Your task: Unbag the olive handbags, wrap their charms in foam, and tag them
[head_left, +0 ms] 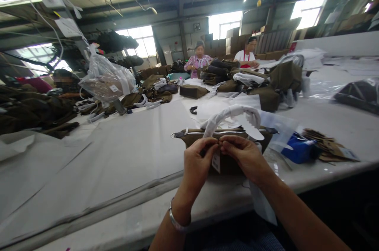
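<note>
- Where the long white table (124, 156) ran off to the left, dark olive fabric bags (32, 111) lay heaped in soft folds, and a person's head showed just behind them.
- Beside that heap stood a crinkled clear plastic sack (106, 79), glossy and puffed out, with something pale brown inside.
- Near the table's front edge, the left hand (197, 164) was curled in a tight pinch, thumb and fingertips closed on the top of a small white hang tag (216, 161) at the bag's zip line; a metal bangle (177, 221) circled the wrist.
- An olive-brown fabric bag (225, 140) stood upright at the middle of the table edge, directly before the person, with a silver zip along its top and a metal pull ring at its left end.
- Its arched handle (233, 115) was wrapped in white foam-like paper.
- The right hand (245, 156) met the left at the same spot, fingers pinched shut around the tag's fastening; what exactly lay between the fingertips could not be told.
- Just right of the bag lay a blue packet (299, 150) under clear film, then a loose fan of flat brown cardboard tags (328, 146).
- Across the table, two seated people worked behind more piled olive bags (237, 75).
</note>
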`<state>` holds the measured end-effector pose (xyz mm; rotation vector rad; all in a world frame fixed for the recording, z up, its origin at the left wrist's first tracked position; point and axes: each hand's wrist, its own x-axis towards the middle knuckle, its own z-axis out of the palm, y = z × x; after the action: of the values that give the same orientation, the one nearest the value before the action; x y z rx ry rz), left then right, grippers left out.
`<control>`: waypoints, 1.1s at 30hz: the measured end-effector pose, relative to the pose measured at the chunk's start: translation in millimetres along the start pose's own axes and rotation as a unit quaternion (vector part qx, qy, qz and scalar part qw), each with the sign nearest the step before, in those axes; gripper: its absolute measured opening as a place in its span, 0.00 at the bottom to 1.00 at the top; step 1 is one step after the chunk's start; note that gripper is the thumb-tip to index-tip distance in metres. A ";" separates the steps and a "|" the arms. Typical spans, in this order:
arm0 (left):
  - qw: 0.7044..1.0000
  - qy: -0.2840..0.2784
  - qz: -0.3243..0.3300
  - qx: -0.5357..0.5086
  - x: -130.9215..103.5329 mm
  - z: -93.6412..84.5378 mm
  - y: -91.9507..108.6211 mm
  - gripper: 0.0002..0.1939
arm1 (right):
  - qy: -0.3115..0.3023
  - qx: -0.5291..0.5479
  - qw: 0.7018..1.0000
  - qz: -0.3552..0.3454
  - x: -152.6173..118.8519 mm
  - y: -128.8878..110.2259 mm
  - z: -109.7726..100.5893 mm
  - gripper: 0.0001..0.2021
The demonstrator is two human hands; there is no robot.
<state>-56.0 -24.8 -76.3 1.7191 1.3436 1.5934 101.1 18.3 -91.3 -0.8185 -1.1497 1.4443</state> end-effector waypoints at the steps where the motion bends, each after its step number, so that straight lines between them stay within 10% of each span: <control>1: 1.000 0.005 -0.007 -0.003 -0.3 0.1 -0.5 0.05 | -0.002 0.016 1.000 0.012 -0.3 0.6 -0.2 0.18; 14: 1.000 0.027 0.000 -0.003 -1.5 -3.1 2.8 0.05 | 0.017 -0.238 0.948 -0.212 -4.0 -0.9 0.7 0.04; 33: 1.000 0.021 -0.003 0.023 -0.9 -9.4 -1.0 0.05 | -0.006 -0.309 0.912 -0.271 -3.9 2.6 -2.2 0.04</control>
<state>-64.9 -27.8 -75.3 1.7166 1.4150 1.6152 103.1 15.0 -94.8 -0.8153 -1.7174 0.6202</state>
